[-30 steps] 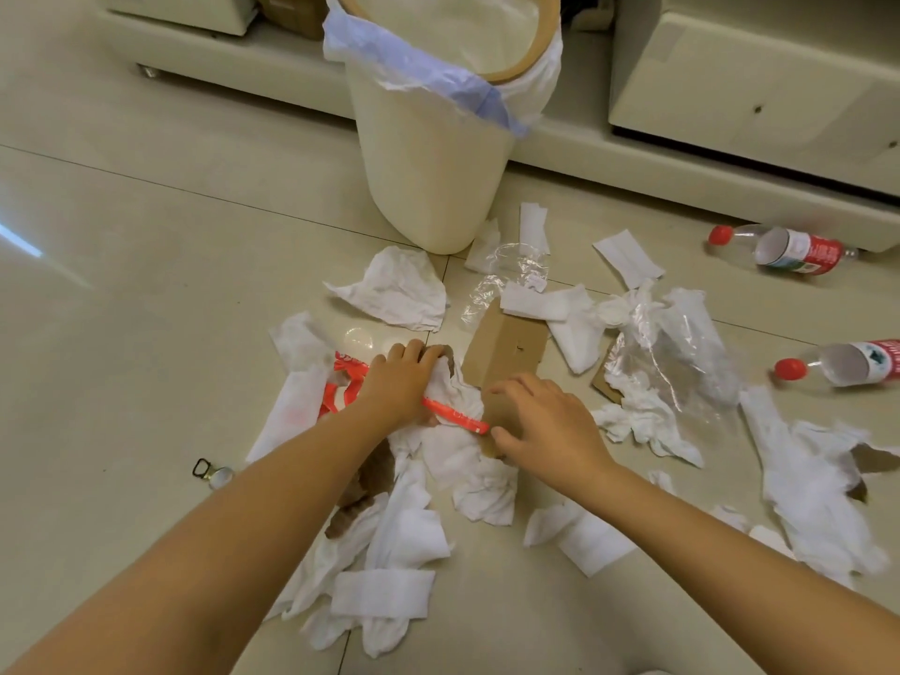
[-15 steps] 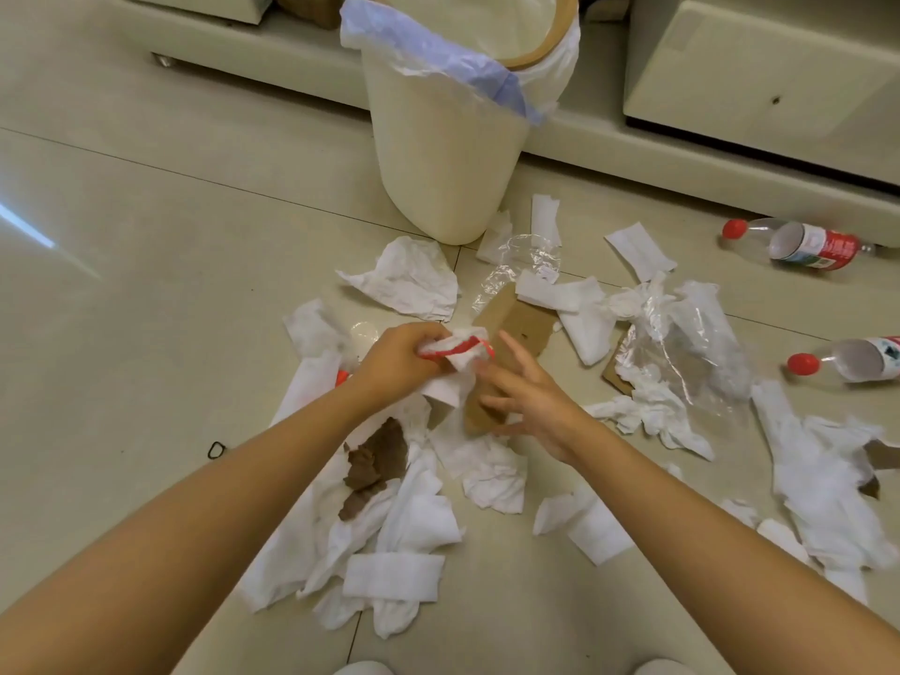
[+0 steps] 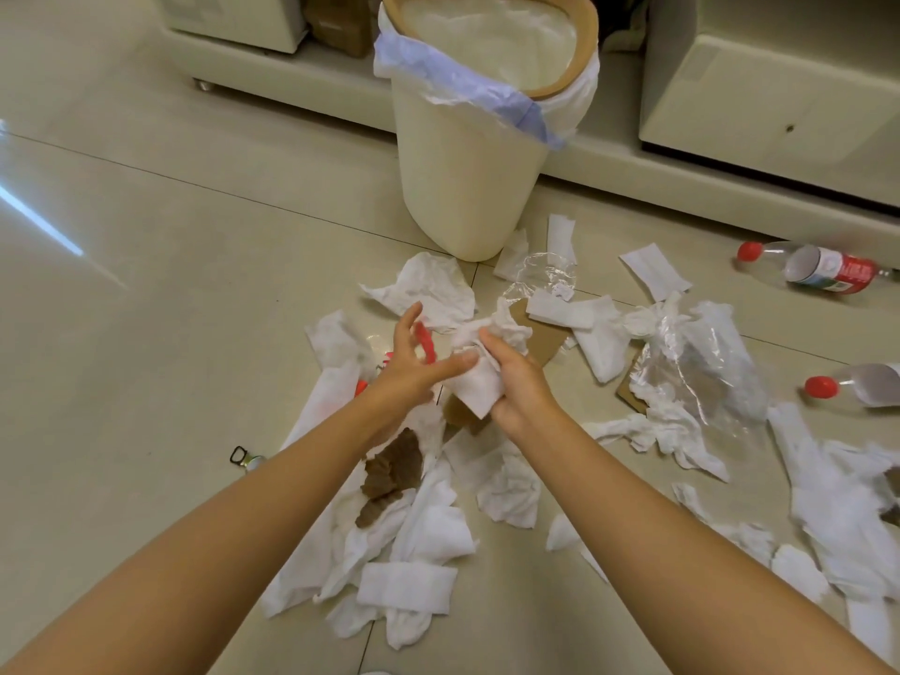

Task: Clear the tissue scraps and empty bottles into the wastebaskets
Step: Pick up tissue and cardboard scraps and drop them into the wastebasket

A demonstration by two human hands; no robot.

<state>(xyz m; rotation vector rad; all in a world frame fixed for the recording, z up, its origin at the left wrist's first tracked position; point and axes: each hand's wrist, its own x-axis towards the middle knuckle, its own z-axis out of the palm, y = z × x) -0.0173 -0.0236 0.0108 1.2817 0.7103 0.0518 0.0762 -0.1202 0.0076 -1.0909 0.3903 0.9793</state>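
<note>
My right hand (image 3: 523, 389) grips a crumpled white tissue wad (image 3: 479, 377) a little above the floor. My left hand (image 3: 414, 365) is beside it with fingers spread, its thumb touching the wad. A red plastic strip (image 3: 427, 344) lies against the left fingers; whether they hold it is unclear. White tissue scraps (image 3: 414, 584) litter the floor under and around both arms. The cream wastebasket (image 3: 462, 187), lined with a white bag, stands just beyond my hands. Two empty red-capped bottles (image 3: 823, 270) (image 3: 857, 389) lie on the floor at the right.
Clear plastic film (image 3: 696, 377), a cardboard piece (image 3: 543, 339) and a brown paper scrap (image 3: 389, 472) lie among the tissues. A small metal ring (image 3: 242, 456) lies at the left. Cream cabinets (image 3: 779, 95) line the back, behind the wastebasket. Bare tile floor (image 3: 170, 285) spreads to the left.
Both hands rose from the floor with tissue and the red strip. The right hand closed round the wad, and the left hand's fingers spread apart.
</note>
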